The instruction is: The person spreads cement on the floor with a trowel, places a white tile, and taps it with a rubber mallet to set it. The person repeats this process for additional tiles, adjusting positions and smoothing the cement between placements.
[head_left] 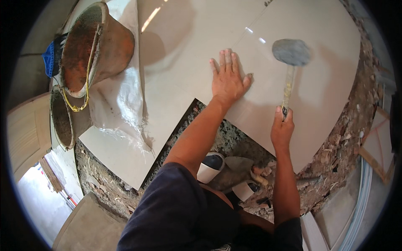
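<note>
My left hand (pixel 228 79) lies flat with fingers spread on a large, glossy cream floor tile (pixel 255 100), close to a seam between tiles. In my right hand (pixel 282 130) is the lower end of the handle of a rubber mallet (pixel 289 77). Its dark grey head is raised over the tile to the right of my left hand and looks slightly blurred. Just below my forearms, a trowel (pixel 239 164) with a wooden handle rests on the rough ground between my feet.
An orange-brown bucket (pixel 119 46) with a yellow handle lies tipped at the left on a white woven sack (pixel 127 100), beside a second bucket (pixel 63 117). Broken rubble (pixel 331 171) borders the tiles. A wood-framed panel (pixel 379 142) and long pale strips (pixel 358 205) are at the right.
</note>
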The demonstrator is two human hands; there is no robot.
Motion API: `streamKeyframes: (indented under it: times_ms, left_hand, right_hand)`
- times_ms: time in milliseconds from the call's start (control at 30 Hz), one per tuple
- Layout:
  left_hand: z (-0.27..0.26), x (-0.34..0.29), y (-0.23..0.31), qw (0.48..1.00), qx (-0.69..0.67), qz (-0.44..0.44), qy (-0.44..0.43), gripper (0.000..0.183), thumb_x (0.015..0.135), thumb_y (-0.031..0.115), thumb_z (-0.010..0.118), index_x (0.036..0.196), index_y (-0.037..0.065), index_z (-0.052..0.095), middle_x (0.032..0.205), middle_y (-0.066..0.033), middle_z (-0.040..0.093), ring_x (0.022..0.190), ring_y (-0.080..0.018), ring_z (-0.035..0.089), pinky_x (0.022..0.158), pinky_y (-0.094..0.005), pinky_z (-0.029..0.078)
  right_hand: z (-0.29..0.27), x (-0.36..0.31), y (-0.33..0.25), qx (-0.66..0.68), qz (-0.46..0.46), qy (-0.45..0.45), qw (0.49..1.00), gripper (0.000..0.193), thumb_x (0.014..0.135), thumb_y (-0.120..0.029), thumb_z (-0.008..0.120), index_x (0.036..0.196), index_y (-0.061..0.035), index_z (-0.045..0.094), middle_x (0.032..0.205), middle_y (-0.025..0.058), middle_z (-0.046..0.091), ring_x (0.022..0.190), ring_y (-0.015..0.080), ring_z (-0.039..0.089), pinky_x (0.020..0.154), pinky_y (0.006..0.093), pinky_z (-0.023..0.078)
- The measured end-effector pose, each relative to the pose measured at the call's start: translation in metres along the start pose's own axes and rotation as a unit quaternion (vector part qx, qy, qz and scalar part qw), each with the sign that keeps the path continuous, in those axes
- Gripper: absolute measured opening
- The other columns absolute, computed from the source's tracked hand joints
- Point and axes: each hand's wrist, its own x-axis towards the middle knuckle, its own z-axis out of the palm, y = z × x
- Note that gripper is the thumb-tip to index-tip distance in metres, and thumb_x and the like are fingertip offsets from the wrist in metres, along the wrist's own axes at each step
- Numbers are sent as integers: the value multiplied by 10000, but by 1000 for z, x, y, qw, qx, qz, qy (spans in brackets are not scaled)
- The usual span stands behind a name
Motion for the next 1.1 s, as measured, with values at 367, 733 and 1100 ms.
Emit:
streamKeyframes:
  times_ms: [367, 733, 1100]
  left_hand:
    - [3, 0, -1, 999, 5, 18, 33, 851, 930, 586, 305, 1487, -42, 165, 1574, -198, 114, 1468, -335, 21, 1157, -564, -3]
    - [3, 100, 65, 999, 18, 37, 13, 917, 908, 651, 320, 1482, -49, 171, 1566, -190, 146, 1468, -318, 46, 1175, -509, 14]
    - [15, 104, 63, 996, 62, 48, 29, 943, 901, 654, 351, 1472, -76, 174, 1552, -227, 170, 1459, -354, 85, 1163, -536, 39]
  right_hand:
    - [-6, 3, 32, -42, 82, -18, 996, 409, 977, -369, 509, 1025, 35, 548, 652, 147, 562, 595, 239, 568, 582, 382, 451]
    - [-36, 30, 14, 109, 1, 156, 982, 319, 966, -279, 553, 1051, 28, 528, 644, 131, 559, 587, 241, 583, 575, 357, 465]
    - [-65, 52, 46, 48, 27, 27, 998, 327, 956, -321, 554, 1058, -11, 535, 716, 186, 615, 678, 390, 626, 613, 438, 483]
